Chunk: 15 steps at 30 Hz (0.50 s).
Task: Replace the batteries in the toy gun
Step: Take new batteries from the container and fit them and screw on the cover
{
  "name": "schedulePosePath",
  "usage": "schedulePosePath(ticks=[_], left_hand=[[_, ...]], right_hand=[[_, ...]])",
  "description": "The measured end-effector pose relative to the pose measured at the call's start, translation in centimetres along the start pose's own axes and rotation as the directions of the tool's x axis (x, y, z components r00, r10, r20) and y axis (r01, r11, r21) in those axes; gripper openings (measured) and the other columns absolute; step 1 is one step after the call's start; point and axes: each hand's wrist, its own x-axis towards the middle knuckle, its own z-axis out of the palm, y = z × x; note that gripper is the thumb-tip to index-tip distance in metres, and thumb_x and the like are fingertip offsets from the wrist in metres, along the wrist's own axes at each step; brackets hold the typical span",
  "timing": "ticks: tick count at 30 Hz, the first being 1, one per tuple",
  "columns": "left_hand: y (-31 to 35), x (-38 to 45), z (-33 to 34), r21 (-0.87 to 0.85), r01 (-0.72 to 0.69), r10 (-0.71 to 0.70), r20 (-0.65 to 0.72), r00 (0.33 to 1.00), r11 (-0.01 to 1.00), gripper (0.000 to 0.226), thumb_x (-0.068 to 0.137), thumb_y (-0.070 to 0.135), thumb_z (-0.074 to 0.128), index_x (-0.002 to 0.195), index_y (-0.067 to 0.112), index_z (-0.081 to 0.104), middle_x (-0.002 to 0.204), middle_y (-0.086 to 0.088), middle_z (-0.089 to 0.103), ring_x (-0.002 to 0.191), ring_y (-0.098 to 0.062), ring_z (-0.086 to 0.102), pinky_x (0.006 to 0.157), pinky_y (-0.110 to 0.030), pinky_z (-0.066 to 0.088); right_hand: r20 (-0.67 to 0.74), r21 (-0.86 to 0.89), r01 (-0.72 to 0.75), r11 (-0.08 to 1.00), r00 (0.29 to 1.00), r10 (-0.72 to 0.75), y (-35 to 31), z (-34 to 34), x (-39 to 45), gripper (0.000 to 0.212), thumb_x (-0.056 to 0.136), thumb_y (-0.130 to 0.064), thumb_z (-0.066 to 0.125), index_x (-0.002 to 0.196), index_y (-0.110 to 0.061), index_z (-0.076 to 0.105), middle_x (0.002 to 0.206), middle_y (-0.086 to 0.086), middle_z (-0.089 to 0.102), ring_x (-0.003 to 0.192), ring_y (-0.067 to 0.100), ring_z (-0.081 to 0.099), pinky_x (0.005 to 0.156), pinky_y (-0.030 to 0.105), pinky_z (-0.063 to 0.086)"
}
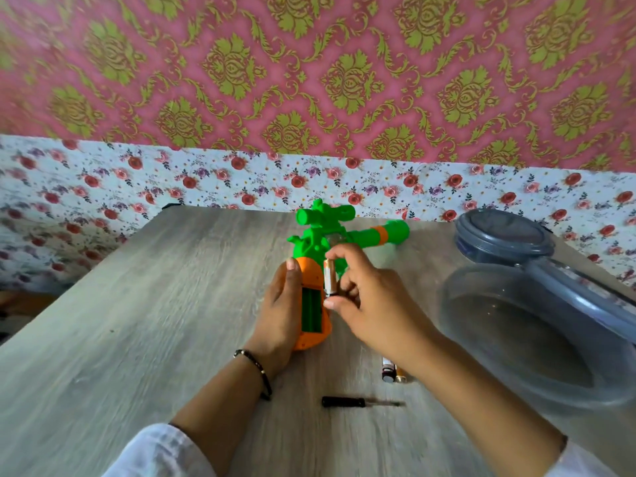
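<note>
Pink wallpaper with green-gold damask motifs fills the background, with a band of white rose-print paper below it, and a grey wood-grain table [137, 321] runs forward from that wall. At the table's middle lies the toy gun [330, 235], green in body with an orange band near its muzzle and an orange grip toward the person. The left hand [280, 315] wraps around that orange grip from its left side, thumb up along the edge, leaving the open battery compartment [312, 313] exposed and green inside. Just to the right of it, the right hand [370, 301] pinches a single battery [329, 278] between thumb and fingertips, held upright right beside the compartment. Under the right wrist, two loose batteries [392, 371] lie on the table, and nearer the person, between the forearms, rests a small black-handled screwdriver [361, 402]. Beyond the right hand stands a clear plastic container [537, 325] with its grey lid [502, 232] propped at its far rim.
</note>
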Motion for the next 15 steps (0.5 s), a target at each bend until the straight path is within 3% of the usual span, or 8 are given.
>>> schedulePosePath(ticks=[5,10,15], left_hand=[[-0.6,0.3,-0.2,-0.006,0.031,-0.031,0.033,0.999,0.999,0.057,0.085,0.065,0.032,0.113,0.024,0.061,0.104,-0.008,0.07,0.099,-0.023,0.067,0.089,-0.048,0.053],[-0.8,0.4,-0.2,0.018,0.017,-0.018,0.042,0.999,1.0,0.058,0.083,0.067,0.031,0.114,0.028,0.06,0.107,-0.002,0.07,0.102,-0.019,0.066,0.094,-0.046,0.05],[-0.9,0.6,-0.2,0.0,0.033,-0.033,0.046,0.998,0.999,0.058,0.082,0.067,0.032,0.111,0.026,0.062,0.104,-0.004,0.071,0.1,-0.021,0.067,0.093,-0.047,0.051]], right_hand=[[-0.027,-0.016,0.007,1.0,1.0,-0.007,0.4,2.3,-0.2,0.047,0.079,-0.011,0.066,0.12,-0.018,0.044,0.085,-0.002,0.057,0.084,0.027,0.061,0.074,0.042,0.048],[-0.085,-0.045,0.017,0.999,0.996,-0.02,1.2,3.4,-0.3,0.036,0.08,-0.007,0.065,0.113,-0.011,0.052,0.101,0.006,0.064,0.095,0.026,0.06,0.078,0.039,0.047],[-0.104,-0.102,0.111,0.989,0.987,-0.122,1.8,4.0,-0.6,0.021,0.075,0.0,0.063,0.096,-0.005,0.06,0.088,0.014,0.065,0.083,0.033,0.06,0.068,0.043,0.05]])
